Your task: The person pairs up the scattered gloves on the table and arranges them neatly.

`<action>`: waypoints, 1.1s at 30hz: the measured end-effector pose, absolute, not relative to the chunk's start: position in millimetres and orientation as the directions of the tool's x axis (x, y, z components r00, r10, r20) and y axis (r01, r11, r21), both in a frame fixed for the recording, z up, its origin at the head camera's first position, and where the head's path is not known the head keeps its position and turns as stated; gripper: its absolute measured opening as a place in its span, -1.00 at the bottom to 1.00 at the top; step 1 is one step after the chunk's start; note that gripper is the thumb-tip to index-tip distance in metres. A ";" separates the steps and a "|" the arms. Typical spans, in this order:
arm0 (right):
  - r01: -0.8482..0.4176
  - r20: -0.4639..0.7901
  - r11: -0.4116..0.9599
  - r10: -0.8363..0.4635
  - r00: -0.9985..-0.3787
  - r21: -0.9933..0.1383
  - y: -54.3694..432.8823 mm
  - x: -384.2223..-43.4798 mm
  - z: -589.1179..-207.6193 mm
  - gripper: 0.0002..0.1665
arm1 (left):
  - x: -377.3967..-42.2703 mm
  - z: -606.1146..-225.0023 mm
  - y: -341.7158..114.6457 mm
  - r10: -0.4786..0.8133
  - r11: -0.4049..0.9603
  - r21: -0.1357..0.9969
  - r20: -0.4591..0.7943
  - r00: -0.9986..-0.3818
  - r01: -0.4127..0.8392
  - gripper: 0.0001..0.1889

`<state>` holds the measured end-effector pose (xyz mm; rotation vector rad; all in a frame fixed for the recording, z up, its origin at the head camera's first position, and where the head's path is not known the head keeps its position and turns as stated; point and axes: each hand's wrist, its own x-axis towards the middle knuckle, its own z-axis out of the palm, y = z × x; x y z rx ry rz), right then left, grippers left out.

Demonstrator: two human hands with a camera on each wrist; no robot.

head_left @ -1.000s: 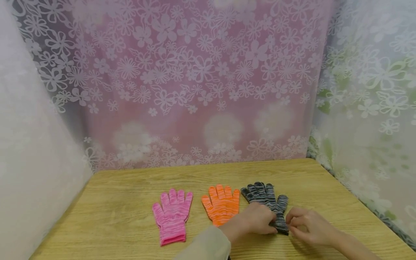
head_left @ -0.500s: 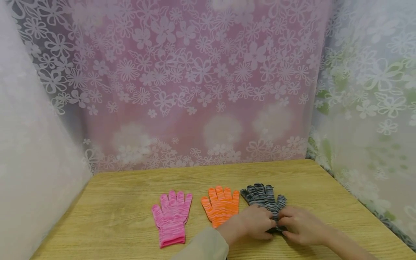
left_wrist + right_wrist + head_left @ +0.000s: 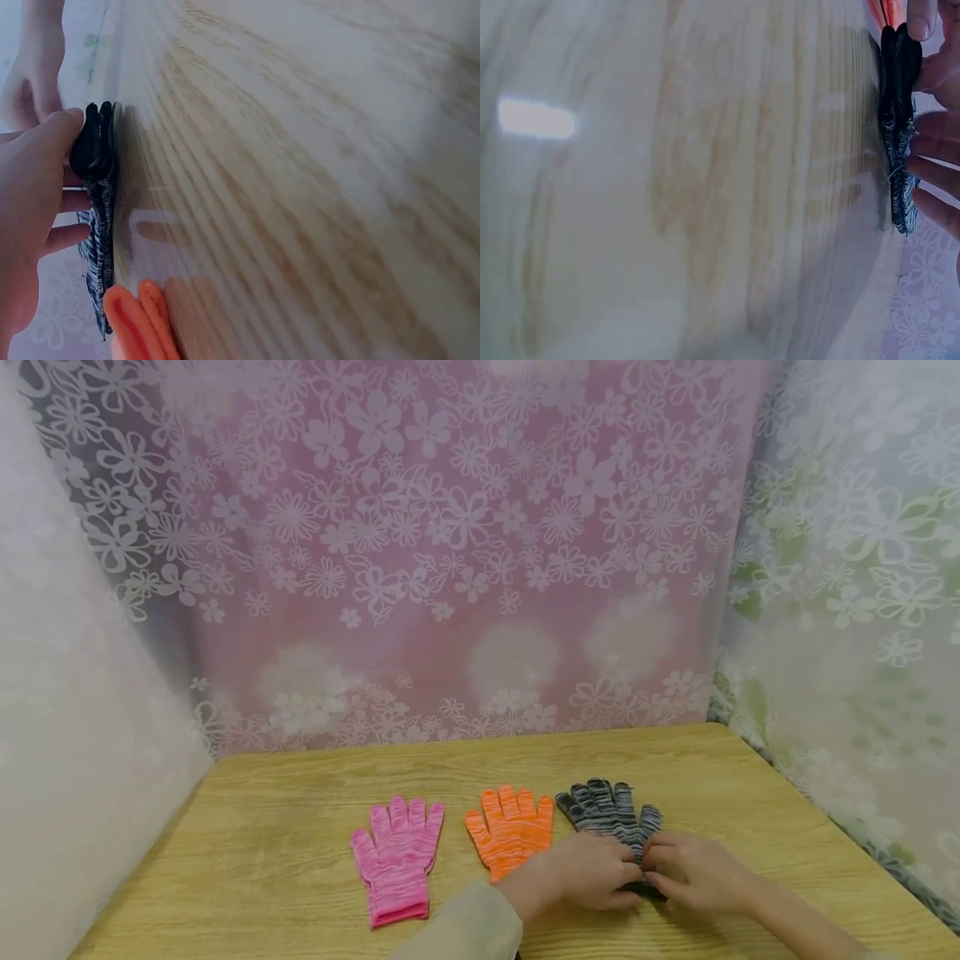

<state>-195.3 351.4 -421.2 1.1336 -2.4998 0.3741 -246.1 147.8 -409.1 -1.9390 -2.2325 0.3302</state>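
A black-and-grey knit glove (image 3: 607, 814) lies on the table at the right, its fingers pointing away and its dark cuff toward the near side. My left hand (image 3: 592, 870) rests over the palm and cuff from the left. In the left wrist view its thumb touches the cuff, while its extended fingers press on the glove (image 3: 99, 195). From the right, my right hand (image 3: 697, 872) touches the glove's thumb side and cuff. Its spread fingers lie against the glove (image 3: 898, 127) in the right wrist view. Both hands cover much of the cuff.
Left of the black-and-grey glove lies an orange glove (image 3: 510, 831), its cuff hidden behind my left forearm. Farther left is a pink glove (image 3: 397, 864), laid flat. Flowered curtains (image 3: 465, 568) enclose the wooden table (image 3: 285, 827) at the back and both sides.
My right hand has moved left onto the black-and-grey glove's cuff, now close to the left hand. My left hand shifts slightly on the glove. The pink and orange gloves stay put.
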 end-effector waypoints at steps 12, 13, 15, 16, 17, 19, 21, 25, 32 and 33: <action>-0.515 0.574 0.855 -0.392 -0.719 -0.062 348.6 -214.6 -411.5 -0.79 | -239.9 -411.3 151.1 0.994 0.089 -0.311 -0.036 -0.105 0.946 -0.71; -0.495 0.568 0.867 -0.379 -0.731 -0.060 349.0 -216.3 -410.3 -0.80 | -239.8 -411.1 151.2 0.994 0.089 -0.309 -0.039 -0.107 0.947 -0.72; -0.448 0.530 0.891 -0.347 -0.773 -0.070 349.6 -219.9 -407.6 -0.83 | -239.8 -410.6 151.3 0.992 0.092 -0.297 -0.054 -0.113 0.950 -0.74; -0.418 0.499 0.905 -0.327 -0.802 -0.079 350.0 -221.7 -406.3 -0.85 | -239.8 -410.6 151.2 0.991 0.093 -0.294 -0.060 -0.116 0.951 -0.75; -0.388 0.461 0.917 -0.306 -0.833 -0.092 350.4 -223.3 -405.0 -0.86 | -239.7 -410.5 151.2 0.991 0.095 -0.293 -0.065 -0.119 0.951 -0.76; -0.327 0.376 0.938 -0.263 -0.889 -0.117 350.8 -226.5 -403.1 -0.88 | -239.4 -410.5 150.9 0.990 0.097 -0.295 -0.067 -0.122 0.951 -0.76; -0.275 0.303 0.953 -0.226 -0.926 -0.129 351.1 -229.6 -402.6 -0.86 | -238.9 -410.5 150.6 0.990 0.098 -0.302 -0.068 -0.124 0.948 -0.77; -0.220 0.225 0.967 -0.187 -0.956 -0.129 351.5 -235.8 -404.7 -0.80 | -238.4 -410.2 150.4 0.989 0.103 -0.303 -0.068 -0.130 0.947 -0.76; -0.166 0.185 0.977 -0.140 -0.973 -0.133 351.6 -245.9 -411.0 -0.83 | -239.8 -409.0 151.2 0.985 0.119 -0.272 -0.087 -0.147 0.955 -0.74; -0.161 0.183 0.978 -0.135 -0.974 -0.134 351.7 -246.6 -411.9 -0.85 | -240.1 -409.0 151.4 0.985 0.120 -0.265 -0.089 -0.148 0.957 -0.74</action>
